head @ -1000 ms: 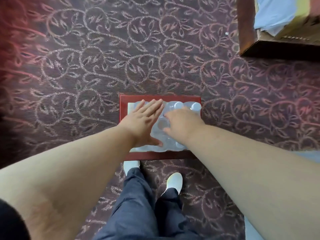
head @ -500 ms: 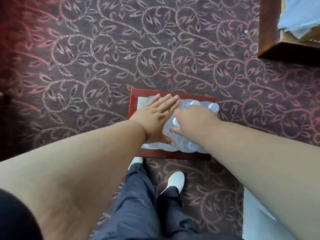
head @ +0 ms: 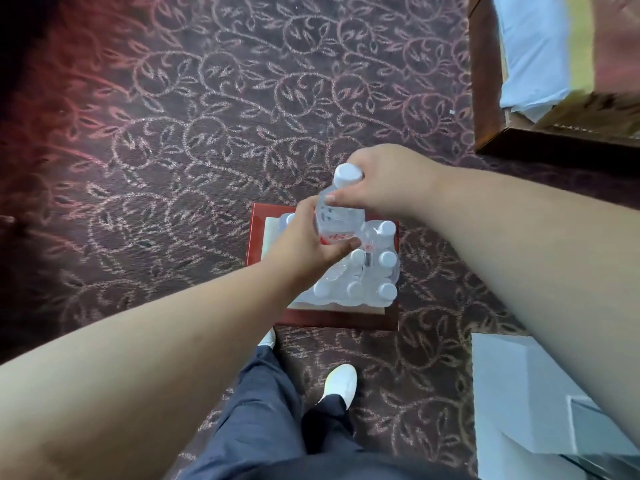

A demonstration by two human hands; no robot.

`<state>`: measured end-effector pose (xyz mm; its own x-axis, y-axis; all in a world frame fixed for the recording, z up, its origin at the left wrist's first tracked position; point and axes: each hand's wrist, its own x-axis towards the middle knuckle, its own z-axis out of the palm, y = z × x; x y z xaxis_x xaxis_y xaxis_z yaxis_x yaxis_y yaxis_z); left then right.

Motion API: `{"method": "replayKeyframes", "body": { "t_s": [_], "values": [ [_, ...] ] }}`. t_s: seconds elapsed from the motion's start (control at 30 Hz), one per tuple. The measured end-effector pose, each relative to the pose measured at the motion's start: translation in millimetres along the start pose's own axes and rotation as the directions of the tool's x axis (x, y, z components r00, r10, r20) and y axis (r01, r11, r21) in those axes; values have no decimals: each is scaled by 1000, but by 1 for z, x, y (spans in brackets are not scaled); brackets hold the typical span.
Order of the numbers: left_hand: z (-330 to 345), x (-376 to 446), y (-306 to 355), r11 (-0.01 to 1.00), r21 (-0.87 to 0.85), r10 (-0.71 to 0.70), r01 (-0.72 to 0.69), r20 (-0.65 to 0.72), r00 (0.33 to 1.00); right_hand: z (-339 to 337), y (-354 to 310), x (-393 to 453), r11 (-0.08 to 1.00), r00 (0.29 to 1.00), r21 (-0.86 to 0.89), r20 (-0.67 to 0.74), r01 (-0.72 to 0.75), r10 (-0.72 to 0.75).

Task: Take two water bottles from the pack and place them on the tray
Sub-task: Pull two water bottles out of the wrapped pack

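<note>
Head camera looks straight down at my two bare arms reaching over the patterned dark red carpet (head: 194, 109). My right hand (head: 384, 181) is clenched around the neck and shoulder of a clear plastic water bottle with a white screw cap (head: 337, 216), and my left hand (head: 304, 244) is wrapped round its lower body, thumb across the red-printed label. The bottle is upright, tilted a little away from me, and I judge it clear of the shrink-wrapped pack of clear bottles with white caps (head: 363, 275), which sits below it on a low red-brown square stand (head: 254, 237) just ahead of my white shoes (head: 341, 382).

So I take this to be the first step: one bottle drawn out of the pack, none set down yet. I cannot pick out a tray for certain; the red-brown stand under the pack may be it, or the tray may lie outside the view. A dark wooden piece of furniture (head: 485, 98) fills the upper right corner and a white surface (head: 519, 393) the lower right.

Next I would need to free one hand, carry this bottle to the tray and stand it on its base, then come back for a second one. The torn wrap may snag the neighbouring bottles, so the pull wants to be straight up
</note>
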<state>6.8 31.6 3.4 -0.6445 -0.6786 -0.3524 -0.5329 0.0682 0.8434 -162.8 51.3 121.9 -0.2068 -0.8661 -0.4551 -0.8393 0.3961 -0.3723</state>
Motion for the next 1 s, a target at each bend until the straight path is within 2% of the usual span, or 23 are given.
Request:
{"method": "replayKeyframes", "body": {
  "t_s": [0.07,0.13,0.2,0.3,0.37,0.47,0.63,0.73,0.8,0.87,1.0],
  "values": [
    [-5,-3,8,999,-35,24,-27,-69,997,-4,-6,0,989,995,142,-84,-38,50],
    [-10,-4,12,996,-75,37,-43,-84,996,-5,-10,1,952,979,290,-145,-99,146],
    [-12,-4,11,995,-102,14,-21,-64,998,2,-8,2,897,968,413,-117,-155,222],
    [-8,2,-1,991,-56,-122,120,-44,992,31,11,2,820,944,486,27,-301,330],
    [-3,9,-13,976,2,-215,216,-39,976,61,32,-1,817,911,411,109,-405,397],
    [6,18,-21,945,139,-296,297,-34,955,104,52,-10,863,890,230,186,-451,416],
    [21,24,-15,919,200,-324,341,-112,939,135,50,-12,953,940,-62,159,-297,303],
    [17,28,-11,931,186,-291,314,-142,946,138,42,-5,945,954,-230,139,-231,267],
    [13,32,-12,945,125,-283,303,-154,947,139,36,4,914,921,-325,220,-241,321],
    [11,34,-14,948,93,-287,305,-165,944,142,34,16,887,850,-389,351,-248,392],
    [21,32,-14,922,165,-320,350,-180,930,144,34,39,868,747,-457,504,-195,434]
  ]
}}
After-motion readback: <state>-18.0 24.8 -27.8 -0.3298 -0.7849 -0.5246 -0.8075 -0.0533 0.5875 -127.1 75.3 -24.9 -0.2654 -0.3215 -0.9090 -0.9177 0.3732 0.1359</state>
